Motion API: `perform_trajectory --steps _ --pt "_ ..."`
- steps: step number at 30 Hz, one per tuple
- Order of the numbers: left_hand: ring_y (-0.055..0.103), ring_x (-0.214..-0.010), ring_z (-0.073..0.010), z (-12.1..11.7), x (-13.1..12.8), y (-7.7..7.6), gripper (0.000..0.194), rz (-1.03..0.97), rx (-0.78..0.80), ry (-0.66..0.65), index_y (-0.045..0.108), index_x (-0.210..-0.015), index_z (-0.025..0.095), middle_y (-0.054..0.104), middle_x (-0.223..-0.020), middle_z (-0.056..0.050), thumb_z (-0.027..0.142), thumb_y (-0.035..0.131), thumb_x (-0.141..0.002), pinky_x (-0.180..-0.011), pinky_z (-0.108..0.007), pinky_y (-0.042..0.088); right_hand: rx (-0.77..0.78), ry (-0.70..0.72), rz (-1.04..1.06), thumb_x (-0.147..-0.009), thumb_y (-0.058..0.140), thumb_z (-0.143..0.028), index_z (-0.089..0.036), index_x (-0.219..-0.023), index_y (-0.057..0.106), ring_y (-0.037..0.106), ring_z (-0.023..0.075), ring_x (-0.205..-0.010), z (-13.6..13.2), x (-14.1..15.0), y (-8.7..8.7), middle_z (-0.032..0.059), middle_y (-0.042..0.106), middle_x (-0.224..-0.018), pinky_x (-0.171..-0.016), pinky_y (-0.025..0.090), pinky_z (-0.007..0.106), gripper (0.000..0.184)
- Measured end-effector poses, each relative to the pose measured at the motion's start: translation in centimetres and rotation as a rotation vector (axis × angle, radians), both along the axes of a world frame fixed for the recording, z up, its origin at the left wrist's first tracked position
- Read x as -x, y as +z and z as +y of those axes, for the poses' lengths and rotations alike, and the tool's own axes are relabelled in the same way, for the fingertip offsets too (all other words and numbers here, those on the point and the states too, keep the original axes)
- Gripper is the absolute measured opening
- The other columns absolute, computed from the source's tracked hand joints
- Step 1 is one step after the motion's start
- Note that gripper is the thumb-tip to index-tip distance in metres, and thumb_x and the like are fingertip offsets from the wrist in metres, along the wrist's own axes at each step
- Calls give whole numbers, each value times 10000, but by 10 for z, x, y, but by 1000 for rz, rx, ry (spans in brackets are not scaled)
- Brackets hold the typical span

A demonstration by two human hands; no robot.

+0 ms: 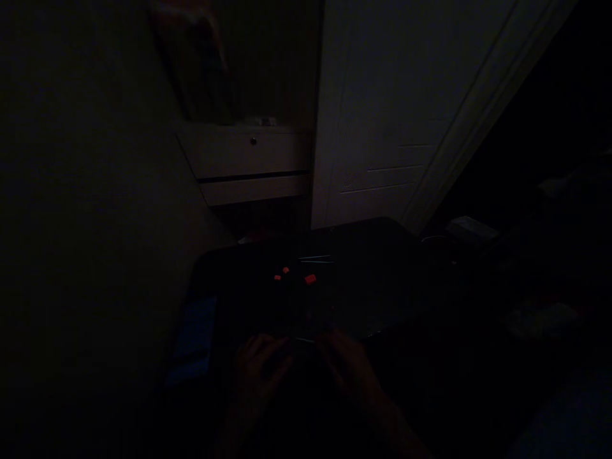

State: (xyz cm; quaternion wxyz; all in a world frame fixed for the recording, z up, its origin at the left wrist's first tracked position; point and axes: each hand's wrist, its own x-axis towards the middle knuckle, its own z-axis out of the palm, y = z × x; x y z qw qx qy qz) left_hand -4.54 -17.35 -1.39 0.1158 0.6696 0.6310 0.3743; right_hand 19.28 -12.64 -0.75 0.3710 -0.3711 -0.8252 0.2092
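Observation:
The room is very dark. My left hand (261, 370) and my right hand (347, 366) are close together at the near edge of a dark table (382, 280). Between their fingertips lies a small thin object (303, 340) that I cannot make out. The fingers of both hands look curled toward it, but the dark hides their grip. Farther back on the table lie three small red pieces (310, 278), and a thin pale strip (315, 258) behind them.
A white door (382, 127) stands behind the table. Left of it is a pale cabinet with a drawer and small knob (253, 141). A blue thing (196, 338) lies left of the table. Dim pale objects (471, 229) sit at the right.

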Motion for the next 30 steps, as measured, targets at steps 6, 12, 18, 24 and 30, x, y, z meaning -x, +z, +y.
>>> perform_trajectory --steps 6,12,18,24,30 --pt "778 -1033 -304 -5 7 8 364 -39 97 -45 851 -1206 355 835 -1061 -43 375 852 -843 -944 -485 636 14 47 -63 -1071 544 -146 -233 -1199 769 820 225 -882 -6 9 1 79 831 -1067 -760 622 291 273" --pt "777 -1080 -293 -5 19 17 405 -91 181 -108 846 -1232 359 839 -1113 -42 268 824 -838 -988 -477 641 11 50 -181 -1032 577 -121 -238 -1262 768 809 230 -889 -6 7 6 87 824 -1071 -743 596 276 321" --pt "761 -876 -211 12 28 30 446 -179 333 -246 828 -1280 372 769 -964 -10 233 833 -857 -856 -361 651 38 69 -241 -981 589 -75 -265 -1321 759 802 221 -865 -6 5 12 73 825 -1072 -727 578 266 425" --pt "702 -1104 -264 22 28 29 456 -139 296 -263 863 -1179 420 725 -1118 -31 229 907 -767 -1037 -456 598 95 89 -310 -906 583 -30 -261 -1392 735 808 251 -958 -5 6 16 94 807 -1204 -786 602 299 558" --pt "685 -1088 -252 18 26 26 434 -126 276 -260 858 -1188 415 710 -1102 -26 222 879 -800 -1047 -459 590 145 96 -317 -883 572 -16 -304 -1363 758 788 222 -960 -1 5 21 57 807 -1156 -824 581 276 590"
